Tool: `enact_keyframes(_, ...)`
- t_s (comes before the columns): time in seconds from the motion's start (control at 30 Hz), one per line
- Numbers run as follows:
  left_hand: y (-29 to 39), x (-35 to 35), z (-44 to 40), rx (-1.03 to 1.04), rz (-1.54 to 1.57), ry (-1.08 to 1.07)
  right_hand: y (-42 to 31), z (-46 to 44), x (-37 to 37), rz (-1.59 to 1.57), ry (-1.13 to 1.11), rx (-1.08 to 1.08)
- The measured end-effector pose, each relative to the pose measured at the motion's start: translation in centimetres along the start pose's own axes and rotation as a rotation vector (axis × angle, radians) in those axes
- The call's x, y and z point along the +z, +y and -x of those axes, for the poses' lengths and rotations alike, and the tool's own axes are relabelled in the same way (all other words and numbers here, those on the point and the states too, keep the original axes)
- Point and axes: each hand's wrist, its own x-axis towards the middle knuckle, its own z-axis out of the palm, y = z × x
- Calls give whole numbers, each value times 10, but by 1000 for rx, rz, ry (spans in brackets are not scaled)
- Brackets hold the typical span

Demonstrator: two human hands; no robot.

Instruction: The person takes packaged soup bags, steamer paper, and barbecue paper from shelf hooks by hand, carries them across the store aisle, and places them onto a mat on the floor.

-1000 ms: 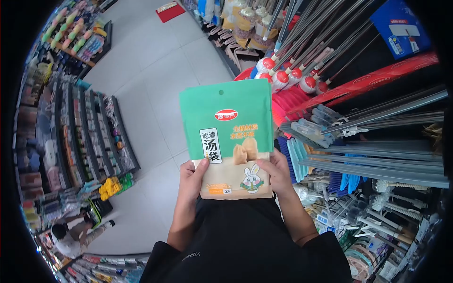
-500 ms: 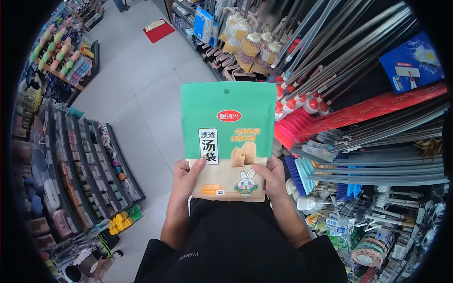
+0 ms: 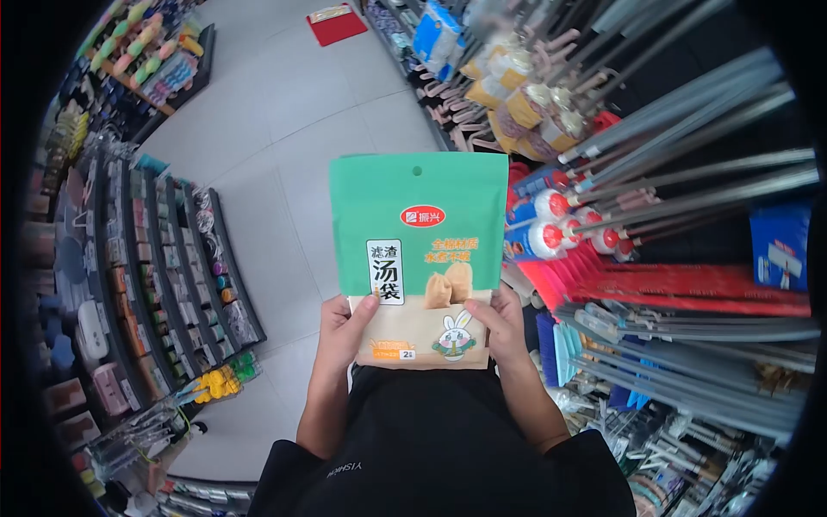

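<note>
A flat green-and-beige packet of soup filter bags is held upright in front of my body, its printed front facing me. It shows a red oval logo, two pictured pouches and a cartoon rabbit. My left hand grips the lower left edge, thumb on the front. At the lower right edge my right hand grips it the same way. The other fingers of both hands are hidden behind the packet.
Shelves of small goods line the left side of a grey tiled aisle. On the right, mops and brooms with long handles stick out close by. A red mat lies farther ahead.
The view has turned, so the shelves, mops and red mat have shifted, mostly rightward. Both hands keep the same hold on the packet, which stays nearly in place.
</note>
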Motion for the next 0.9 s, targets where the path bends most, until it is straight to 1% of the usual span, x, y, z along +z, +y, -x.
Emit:
enact_keyframes(0.17, 20, -14, -47, 34, 2, 118, -5, -80, 12, -21, -126, 57)
enact_keyframes(0.33, 51, -5, -103, 88, -40, 247, -33, -158, 19, -2, -222, 37)
enact_keyframes(0.43, 68, 4, -146, 104, 34, 239, -44, -202, 13, -15, -197, 52)
enact_keyframes(0.53, 74, 13, -188, 109, -8, 270, -56, -244, 1, 20, -194, 44)
enact_keyframes(0.63, 78, 17, -219, 77, -36, 221, -65, -283, -8, -21, -195, 61)
enact_keyframes(0.73, 96, 26, -245, 31, -21, 216, -73, -312, -2, 20, -166, 31)
enact_keyframes(0.77, 96, 19, -252, 13, -28, 171, -71, -318, -3, 18, -173, 47)
enact_keyframes(0.9, 100, -1, -299, -3, 18, 183, -67, -352, 14, 15, -129, 54)
